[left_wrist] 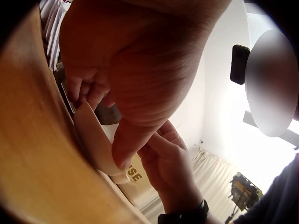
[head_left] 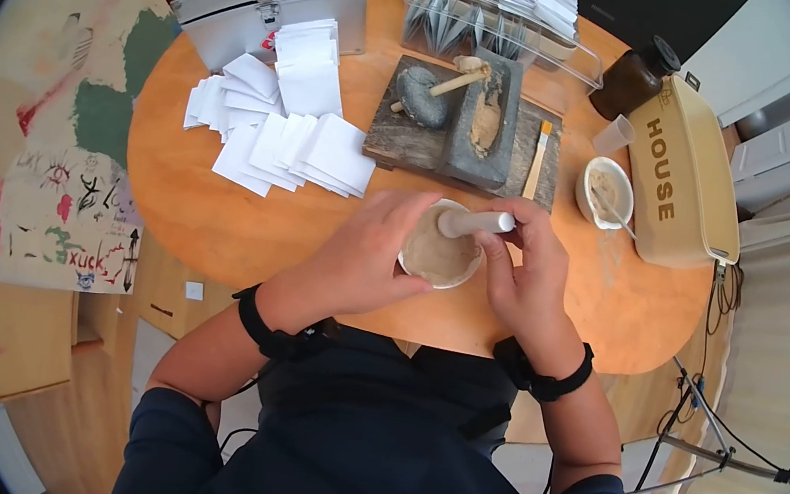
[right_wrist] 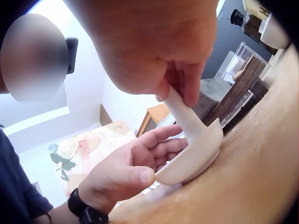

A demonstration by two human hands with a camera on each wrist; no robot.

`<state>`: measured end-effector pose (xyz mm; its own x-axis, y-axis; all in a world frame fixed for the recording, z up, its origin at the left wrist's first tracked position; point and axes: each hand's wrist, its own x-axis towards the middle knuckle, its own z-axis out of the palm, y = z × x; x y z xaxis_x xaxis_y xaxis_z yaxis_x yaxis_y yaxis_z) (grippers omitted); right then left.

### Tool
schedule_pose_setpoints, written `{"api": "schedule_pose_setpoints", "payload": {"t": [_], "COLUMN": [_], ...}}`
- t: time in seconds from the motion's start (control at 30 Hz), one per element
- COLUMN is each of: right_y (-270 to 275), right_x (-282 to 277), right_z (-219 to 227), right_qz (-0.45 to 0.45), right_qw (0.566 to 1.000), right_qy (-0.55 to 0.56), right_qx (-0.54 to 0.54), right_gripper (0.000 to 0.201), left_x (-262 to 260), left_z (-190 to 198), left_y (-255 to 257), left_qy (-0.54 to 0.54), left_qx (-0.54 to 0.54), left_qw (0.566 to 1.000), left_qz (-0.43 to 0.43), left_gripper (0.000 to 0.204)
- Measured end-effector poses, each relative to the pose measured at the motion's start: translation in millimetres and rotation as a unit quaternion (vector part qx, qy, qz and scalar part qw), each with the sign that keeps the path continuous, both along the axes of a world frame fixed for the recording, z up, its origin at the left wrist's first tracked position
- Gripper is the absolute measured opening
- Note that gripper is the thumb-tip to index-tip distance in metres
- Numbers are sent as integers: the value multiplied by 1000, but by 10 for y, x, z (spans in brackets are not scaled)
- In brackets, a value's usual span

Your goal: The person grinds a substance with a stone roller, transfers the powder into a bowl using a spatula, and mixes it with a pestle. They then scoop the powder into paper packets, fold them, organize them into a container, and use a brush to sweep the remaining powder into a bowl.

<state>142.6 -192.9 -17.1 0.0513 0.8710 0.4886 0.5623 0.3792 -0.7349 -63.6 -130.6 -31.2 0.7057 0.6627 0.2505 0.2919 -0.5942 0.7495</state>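
Note:
A white mortar (head_left: 427, 274) holding beige powder stands near the table's front edge; in the right wrist view the bowl (right_wrist: 196, 158) shows its spout. My left hand (head_left: 365, 248) curves round the bowl's left side, thumb at the near rim and fingers at the far side. My right hand (head_left: 533, 272) pinches the upper part of a white pestle (head_left: 474, 222), whose lower end is in the powder. In the left wrist view the left thumb lies against the mortar wall (left_wrist: 96, 140).
Behind the mortar lie a wooden board (head_left: 399, 147) with a stone trough (head_left: 508, 142), and a brush (head_left: 536, 161). White paper packets (head_left: 312, 84) and a metal case (head_left: 318, 4) are at left. At right are a small bowl (head_left: 586, 195), a brown bottle (head_left: 631, 78) and a cream bin (head_left: 692, 178).

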Motion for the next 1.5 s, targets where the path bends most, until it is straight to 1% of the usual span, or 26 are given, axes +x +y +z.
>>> {"api": "schedule_pose_setpoints", "payload": {"t": [0.07, 0.2, 0.27, 0.47, 0.6, 0.67, 0.8, 0.87, 0.9, 1.03, 1.07, 1.13, 1.2, 1.27, 1.33, 1.37, 1.4, 1.47, 1.5], "right_y": [14, 18, 47, -17, -51, -73, -79, -99, -98, -107, -108, -142, -151, -181, -201, -219, -236, -279, -309], "right_x": [7, -16, -12, 58, 68, 74, 98, 70, 70, 73, 81, 93, 100, 136, 194, 226, 233, 264, 271], "right_z": [15, 23, 63, 137, 105, 77, 65, 54, 75, 59, 67, 72, 73, 91, 43, 7, -12, -23, -35], "right_qz": [8, 6, 19, 8, 15, -5, -5, 4, 16, -1, 5, 3, 5, 5, -20, -15, -10, -17, -13], "right_qw": [999, 999, 999, 999, 998, 998, 998, 998, 999, 998, 998, 998, 997, 997, 988, 983, 982, 964, 954], "right_qy": [7, 24, -20, 13, 26, 62, 50, 67, 48, 54, 52, 46, 75, 77, 142, 177, 182, 263, 294], "right_qx": [-32, -21, -45, -31, -53, -31, -27, -9, -18, -11, -25, -37, -11, -31, -52, -54, -55, -48, -59], "right_gripper": [29, 29, 29, 28, 28, 27, 27, 27, 28, 28, 28, 28, 26, 25, 25, 28, 28, 31, 31], "left_x": [21, 1, 26, 1, 27, 11, 18, 28, 28, 26, 28, 28, 39, 31, 14, -3, 3, 13, 26], "left_z": [-8, 22, 21, 19, 26, 28, 22, 24, 29, 28, 40, 80, 89, 85, 86, 90, 96, 117, 137], "left_y": [3, -4, -10, -5, 6, 1, 2, 14, 10, 8, 2, -11, 3, -12, -3, -10, -13, -1, -1], "left_qy": [-4, 7, 5, 17, 7, 6, 12, 6, 8, 19, 15, 11, 10, 17, 11, 17, 21, 22, 27], "left_qx": [3, 5, 6, -9, 4, 1, 2, 10, 2, -4, -4, -31, -21, -17, -29, -31, -23, -14, 8], "left_qw": [1000, 1000, 1000, 1000, 1000, 1000, 1000, 1000, 1000, 1000, 1000, 999, 1000, 1000, 999, 999, 1000, 1000, 1000], "left_qz": [-2, -1, -3, 3, 0, 1, 1, 1, 2, 3, -1, 1, -3, 1, -6, 0, -2, -6, -6], "left_gripper": [88, 88, 88, 88, 88, 87, 87, 87, 87, 86, 86, 84, 84, 84, 85, 85, 86, 87, 88]}}
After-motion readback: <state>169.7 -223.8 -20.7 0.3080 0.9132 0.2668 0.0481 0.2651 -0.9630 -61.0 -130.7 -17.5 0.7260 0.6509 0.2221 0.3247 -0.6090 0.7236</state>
